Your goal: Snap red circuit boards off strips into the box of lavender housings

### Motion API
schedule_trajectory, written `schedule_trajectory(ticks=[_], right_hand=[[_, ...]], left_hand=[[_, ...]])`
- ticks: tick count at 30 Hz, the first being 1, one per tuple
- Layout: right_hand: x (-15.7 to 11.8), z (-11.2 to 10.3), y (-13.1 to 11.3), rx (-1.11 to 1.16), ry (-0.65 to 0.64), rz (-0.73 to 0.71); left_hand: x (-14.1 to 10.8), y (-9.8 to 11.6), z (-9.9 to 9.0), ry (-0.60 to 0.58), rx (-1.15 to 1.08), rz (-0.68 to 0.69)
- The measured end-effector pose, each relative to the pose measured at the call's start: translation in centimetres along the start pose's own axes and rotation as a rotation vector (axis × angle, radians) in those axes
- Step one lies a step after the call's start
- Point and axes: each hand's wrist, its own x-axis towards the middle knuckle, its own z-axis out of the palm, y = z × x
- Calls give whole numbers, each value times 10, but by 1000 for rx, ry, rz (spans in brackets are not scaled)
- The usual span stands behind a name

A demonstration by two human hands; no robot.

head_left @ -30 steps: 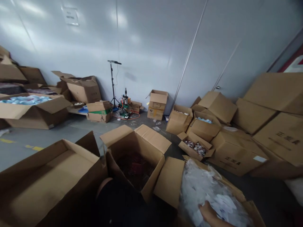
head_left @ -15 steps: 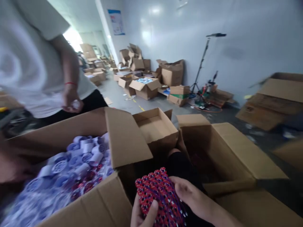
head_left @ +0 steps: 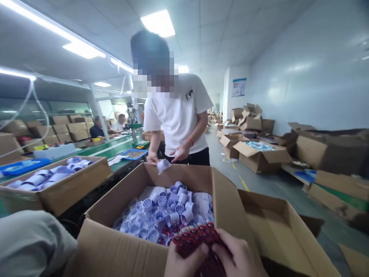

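A block of red, dark-spotted pieces is gripped at the bottom centre, over the near edge of a large open carton. My left hand closes on its left side, thumb on top. On its right side my right hand holds it with bent fingers. Inside the carton lie many pale lilac plastic cups, with some red pieces among them close to the block. Across the carton a person in a white T-shirt holds a whitish piece above its far edge.
A carton of lilac parts stands on the left by a green bench with a blue tray. To the right is another open box. More cartons line the wall. A grey-clothed shape fills the lower left.
The view has swung left and up, bringing the bench and the person's upper body into view. Both hands and the red block are now at the carton's near edge.
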Motion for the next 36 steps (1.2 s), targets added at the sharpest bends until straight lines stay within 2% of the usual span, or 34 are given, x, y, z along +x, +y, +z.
schedule_trajectory(ticks=[2,6,8,10,12,15,19,23,25,28,32,36], right_hand=[[34,7,-14,6,32,-108],[100,27,-39,256,-217,-272],[127,45,-41,373,-257,-273],[150,68,-32,453,-171,-217],[170,92,-16,508,-72,-148],[189,118,11,467,17,-64],[192,128,27,314,45,-20],[181,133,15,222,167,-32],[178,137,10,231,173,-29],[180,140,9,387,111,-23],[178,136,9,684,-80,-52],[170,128,5,798,-226,-75]], left_hand=[[29,24,-4,7,47,122],[86,57,-21,-23,123,256],[113,64,-32,-58,193,286],[137,64,-41,-94,260,311],[159,55,-48,-81,301,319],[183,30,-53,42,291,307],[191,3,-54,173,292,311],[183,4,-54,227,262,327],[180,8,-57,237,265,316],[178,16,-66,197,261,230],[176,24,-80,69,246,91],[173,26,-85,-44,171,8]])
